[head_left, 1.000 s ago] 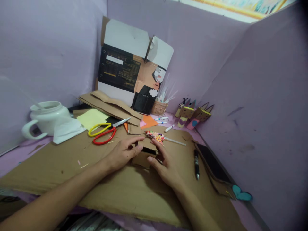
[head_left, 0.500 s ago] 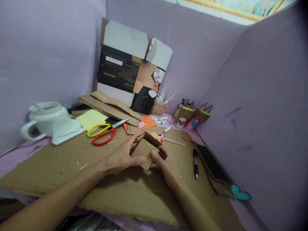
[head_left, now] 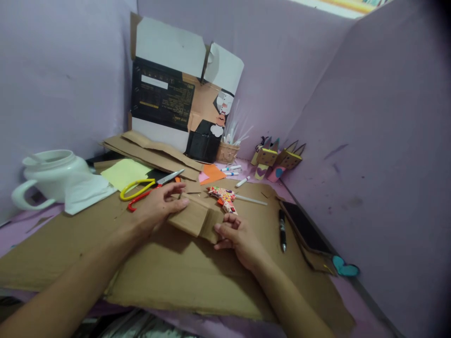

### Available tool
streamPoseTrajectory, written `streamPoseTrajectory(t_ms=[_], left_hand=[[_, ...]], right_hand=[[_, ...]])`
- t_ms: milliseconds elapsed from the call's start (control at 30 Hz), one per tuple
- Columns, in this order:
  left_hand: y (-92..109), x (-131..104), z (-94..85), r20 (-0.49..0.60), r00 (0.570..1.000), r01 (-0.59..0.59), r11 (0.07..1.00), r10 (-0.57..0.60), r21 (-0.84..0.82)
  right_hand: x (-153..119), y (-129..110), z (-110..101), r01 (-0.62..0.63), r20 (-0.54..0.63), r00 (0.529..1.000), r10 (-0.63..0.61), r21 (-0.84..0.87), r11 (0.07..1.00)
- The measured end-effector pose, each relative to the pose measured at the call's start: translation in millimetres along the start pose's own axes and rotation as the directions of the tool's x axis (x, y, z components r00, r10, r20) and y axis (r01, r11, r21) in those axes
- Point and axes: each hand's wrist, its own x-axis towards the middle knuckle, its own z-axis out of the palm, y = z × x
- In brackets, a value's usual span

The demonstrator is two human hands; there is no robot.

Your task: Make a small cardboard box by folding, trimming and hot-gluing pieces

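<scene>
Between my hands is a creased piece of cardboard (head_left: pixel 190 216), spread out with a narrow flap bent at its right end. My left hand (head_left: pixel 160 204) grips its upper left corner, thumb on top. At the right flap, my right hand (head_left: pixel 234 234) pinches the edge between thumb and fingers. Just beyond it lies a hot glue gun (head_left: pixel 223 196) with a floral pattern and a clear glue stick (head_left: pixel 251 200) sticking out. Scissors (head_left: pixel 141 190) with one yellow and one red handle lie behind my left hand, which partly hides the red one.
A large cardboard sheet (head_left: pixel 183 286) covers the tabletop. At left stands a white pot (head_left: pixel 58 171) beside a folded white tissue (head_left: pixel 86 190). A black pen (head_left: pixel 282 230) and a phone (head_left: pixel 308 227) lie right. Markers (head_left: pixel 243 181), a basket (head_left: pixel 227 152) and cardboard figures (head_left: pixel 266 157) stand behind.
The cardboard piece was folded up compactly between both hands; now it is opened out flatter. My left hand has moved left, and more of the glue gun shows.
</scene>
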Motion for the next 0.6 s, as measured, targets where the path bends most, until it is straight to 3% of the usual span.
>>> streamPoseTrajectory(t_ms=[133, 233, 300, 400, 433, 467, 500, 567, 600], left_hand=[[1.3, -1.6, -1.1, 0.077, 0.997, 0.011, 0.988, -0.023, 0.154], [6.4, -4.2, -4.9, 0.046, 0.999, -0.031, 0.964, 0.019, 0.263], [10.7, -4.3, -8.9, 0.052, 0.998, -0.05, 0.946, 0.035, 0.321], [19.7, -0.7, -14.1, 0.117, 0.993, -0.058, 0.916, 0.012, 0.398], [23.7, 1.4, -14.9, 0.148, 0.989, -0.064, 0.898, -0.002, 0.436], [28.1, 3.7, -15.3, 0.179, 0.984, -0.07, 0.875, -0.019, 0.478], [32.7, 6.3, -15.4, 0.209, 0.977, -0.086, 0.843, -0.032, 0.532], [41.2, 11.5, -15.0, 0.259, 0.964, -0.124, 0.77, -0.056, 0.626], [44.4, 13.9, -14.9, 0.282, 0.957, -0.14, 0.743, -0.068, 0.655]], right_hand=[[-0.6, 4.7, 4.7, -0.11, 0.054, 0.992, 0.118, -0.129, 0.986], [-1.6, 3.9, 2.3, -0.14, 0.038, 0.987, 0.158, -0.295, 0.945], [-1.0, -3.3, -6.1, -0.101, -0.035, 0.995, 0.095, -0.391, 0.915], [5.0, -23.5, -25.5, 0.0, -0.196, 0.974, -0.116, -0.509, 0.861], [8.6, -30.9, -31.4, 0.019, -0.249, 0.949, -0.193, -0.566, 0.824], [12.9, -37.5, -36.0, -0.003, -0.301, 0.905, -0.302, -0.713, 0.701], [17.7, -42.6, -39.0, -0.082, -0.325, 0.895, -0.307, -0.795, 0.602], [28.1, -47.0, -40.4, -0.147, -0.304, 0.924, -0.233, -0.843, 0.517], [33.4, -46.1, -39.3, -0.152, -0.288, 0.938, -0.192, -0.84, 0.521]])
